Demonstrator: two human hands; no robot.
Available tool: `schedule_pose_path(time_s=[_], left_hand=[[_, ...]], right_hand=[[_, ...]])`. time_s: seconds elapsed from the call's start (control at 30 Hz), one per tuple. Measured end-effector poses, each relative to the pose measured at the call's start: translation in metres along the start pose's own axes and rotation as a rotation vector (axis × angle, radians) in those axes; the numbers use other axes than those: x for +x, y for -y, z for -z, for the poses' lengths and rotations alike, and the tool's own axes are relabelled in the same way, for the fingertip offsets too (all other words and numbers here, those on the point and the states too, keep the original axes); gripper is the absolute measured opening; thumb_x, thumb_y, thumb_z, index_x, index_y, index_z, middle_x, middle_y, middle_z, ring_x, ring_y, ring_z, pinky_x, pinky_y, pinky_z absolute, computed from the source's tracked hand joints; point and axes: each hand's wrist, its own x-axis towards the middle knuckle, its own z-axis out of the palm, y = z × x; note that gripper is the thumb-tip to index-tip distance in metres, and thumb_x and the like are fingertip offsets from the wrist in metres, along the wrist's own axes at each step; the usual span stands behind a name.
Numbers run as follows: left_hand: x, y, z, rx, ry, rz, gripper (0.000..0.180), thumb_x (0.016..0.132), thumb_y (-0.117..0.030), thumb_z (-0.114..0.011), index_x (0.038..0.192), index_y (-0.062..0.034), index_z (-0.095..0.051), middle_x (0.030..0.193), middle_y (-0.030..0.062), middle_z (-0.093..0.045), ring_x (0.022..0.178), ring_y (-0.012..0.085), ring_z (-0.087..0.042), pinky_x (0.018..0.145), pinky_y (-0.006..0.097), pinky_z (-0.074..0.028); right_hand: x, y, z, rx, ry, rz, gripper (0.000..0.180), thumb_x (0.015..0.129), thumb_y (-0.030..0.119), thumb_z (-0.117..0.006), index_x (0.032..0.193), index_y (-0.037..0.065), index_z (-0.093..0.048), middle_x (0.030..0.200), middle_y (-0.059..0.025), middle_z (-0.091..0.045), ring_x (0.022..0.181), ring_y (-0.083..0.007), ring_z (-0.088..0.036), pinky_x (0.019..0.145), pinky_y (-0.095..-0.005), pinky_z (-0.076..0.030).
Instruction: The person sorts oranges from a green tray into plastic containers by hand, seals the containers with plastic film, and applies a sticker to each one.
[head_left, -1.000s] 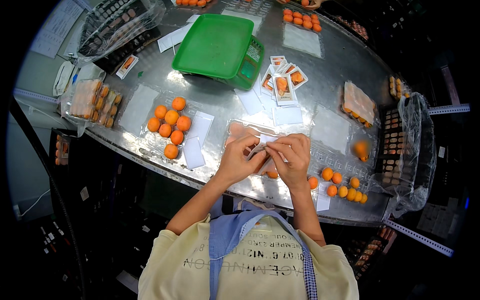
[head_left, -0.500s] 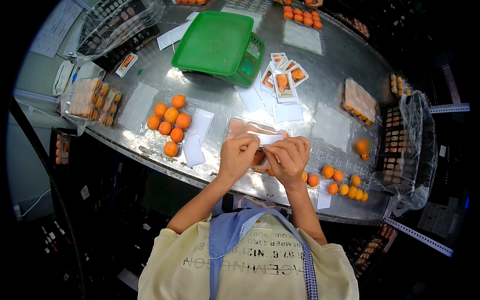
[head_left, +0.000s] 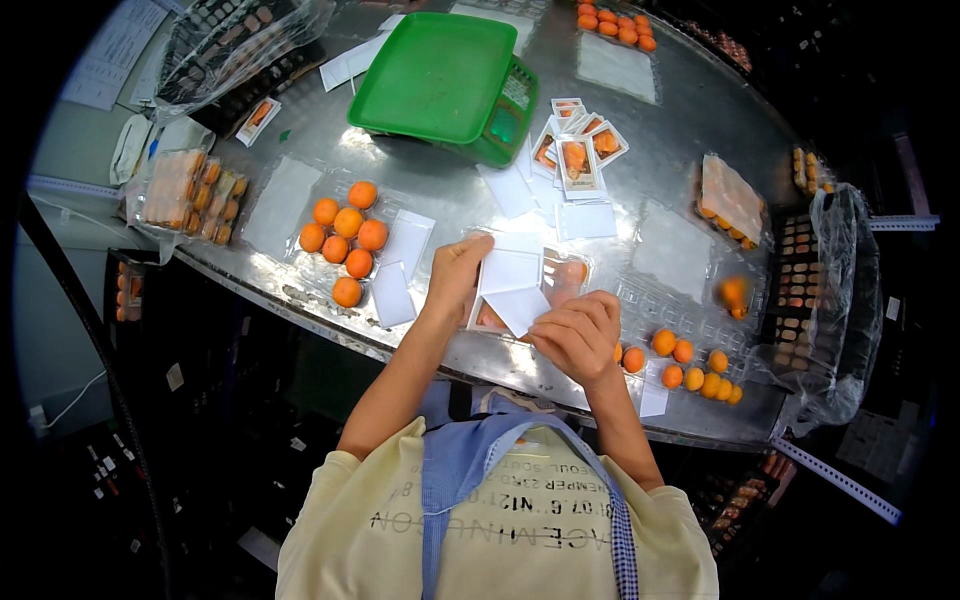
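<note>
My left hand (head_left: 458, 275) pinches the upper left edge of a white card (head_left: 512, 266), which looks like a label seen from its back. From its lower part a second white flap (head_left: 518, 309) hangs off at an angle. My right hand (head_left: 582, 335), fingers curled together, grips that flap's lower right corner. Both pieces hover over a closed clear plastic fruit box (head_left: 567, 275), hiding much of it. Beyond the hands lies a loose pile of picture labels (head_left: 578, 165) showing orange fruit, with blank white cards (head_left: 587, 221) beside it.
A green weighing scale (head_left: 435, 80) stands at the back. Open clear trays with orange fruits (head_left: 348, 222) lie to the left, and more fruits (head_left: 695, 375) to the right. Filled boxes (head_left: 180, 195) are stacked at far left. A plastic-lined crate (head_left: 815, 290) borders the right edge.
My hands have moved apart, the right one slightly downward. The narrow white strip between them now shows as a wide card with an angled flap. The view has shifted slightly.
</note>
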Motion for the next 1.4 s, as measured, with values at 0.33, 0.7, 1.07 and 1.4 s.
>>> schedule_pose_path(time_s=[0.33, 0.7, 1.07, 1.4], left_hand=[[0.107, 0.012, 0.068, 0.253, -0.336, -0.276, 0.033, 0.084, -0.026, -0.055, 0.064, 0.0000, -0.060, 0.049, 0.0002, -0.049, 0.040, 0.0083, -0.045, 0.037, 0.025, -0.033], [0.143, -0.002, 0.078, 0.698, -0.299, -0.310, 0.026, 0.084, -0.021, -0.055, 0.083, 0.0034, -0.062, 0.060, 0.0091, -0.061, 0.046, 0.0143, -0.059, 0.041, 0.028, -0.047], [0.055, -0.013, 0.027, 0.897, -0.149, -0.481, 0.049, 0.077, -0.038, -0.062, 0.102, 0.0037, -0.056, 0.074, 0.0094, -0.061, 0.072, 0.0204, -0.060, 0.065, 0.029, -0.046], [-0.014, 0.042, 0.011, 0.608, 0.126, -0.186, 0.025, 0.075, -0.024, -0.068, 0.081, -0.0009, -0.061, 0.068, 0.0027, -0.060, 0.060, 0.0078, -0.054, 0.056, 0.022, -0.044]], right_hand=[[-0.018, -0.005, 0.014, 0.337, -0.273, -0.544, 0.017, 0.062, -0.006, -0.066, 0.070, 0.004, -0.056, 0.069, -0.0039, -0.057, 0.066, -0.0168, -0.052, 0.065, -0.0281, -0.039], [-0.032, -0.017, 0.005, 0.455, -0.308, -0.893, 0.010, 0.072, -0.005, -0.063, 0.077, 0.000, -0.057, 0.077, -0.0044, -0.056, 0.073, -0.0109, -0.051, 0.069, -0.0220, -0.039], [-0.049, -0.025, -0.006, 0.480, -0.281, -1.162, 0.008, 0.076, 0.005, -0.065, 0.079, 0.001, -0.058, 0.075, -0.0015, -0.059, 0.072, -0.0076, -0.052, 0.069, -0.0219, -0.041], [-0.051, -0.008, -0.014, 0.460, -0.210, -1.121, 0.009, 0.075, 0.007, -0.065, 0.077, 0.000, -0.059, 0.072, -0.0015, -0.059, 0.069, -0.0071, -0.051, 0.067, -0.0214, -0.041]])
